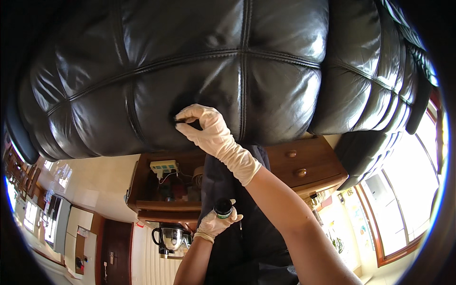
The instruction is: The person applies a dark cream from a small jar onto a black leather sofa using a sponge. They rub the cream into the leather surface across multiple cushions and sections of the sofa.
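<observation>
Right hand (pixel 213 135) pinching dark pad (pixel 180 121) on black leather cushion (pixel 190 61), left hand (pixel 213 223) gripping small jar (pixel 223 207)

A: How many hands are in view?
B: Two gloved hands, a right hand (pixel 213 135) and a left hand (pixel 214 223).
A: And containers?
B: One small dark jar (pixel 223 207).
A: Furniture?
B: One black leather sofa (pixel 199 61), one wooden cabinet (pixel 308 164) showing two round knobs.
A: Anything else?
B: One kettle (pixel 171 239), one power strip (pixel 163 166).
</observation>
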The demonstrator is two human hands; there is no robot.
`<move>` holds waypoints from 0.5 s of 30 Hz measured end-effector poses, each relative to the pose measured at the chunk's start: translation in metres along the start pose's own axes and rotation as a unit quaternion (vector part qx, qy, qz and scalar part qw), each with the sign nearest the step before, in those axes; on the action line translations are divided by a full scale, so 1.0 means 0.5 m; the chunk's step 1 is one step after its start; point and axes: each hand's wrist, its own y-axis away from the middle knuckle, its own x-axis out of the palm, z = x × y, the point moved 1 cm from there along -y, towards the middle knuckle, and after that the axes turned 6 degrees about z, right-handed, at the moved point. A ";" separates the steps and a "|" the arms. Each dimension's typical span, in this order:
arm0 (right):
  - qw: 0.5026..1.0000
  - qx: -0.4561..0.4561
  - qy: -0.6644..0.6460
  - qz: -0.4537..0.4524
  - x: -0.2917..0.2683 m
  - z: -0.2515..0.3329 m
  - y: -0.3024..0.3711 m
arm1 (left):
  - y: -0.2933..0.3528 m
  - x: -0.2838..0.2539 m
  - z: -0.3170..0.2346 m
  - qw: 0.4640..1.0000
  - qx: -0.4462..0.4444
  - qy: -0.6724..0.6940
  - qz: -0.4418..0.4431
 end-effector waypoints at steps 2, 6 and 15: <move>0.999 0.024 -0.022 0.016 -0.002 0.016 0.004 | 0.002 0.003 0.002 0.999 -0.004 0.001 -0.035; 0.999 0.040 -0.022 0.010 -0.015 0.058 0.054 | -0.005 0.011 -0.001 0.999 -0.005 -0.022 -0.043; 0.963 -0.054 0.175 -0.199 -0.155 0.074 0.112 | -0.022 0.031 -0.005 0.998 -0.013 -0.053 -0.045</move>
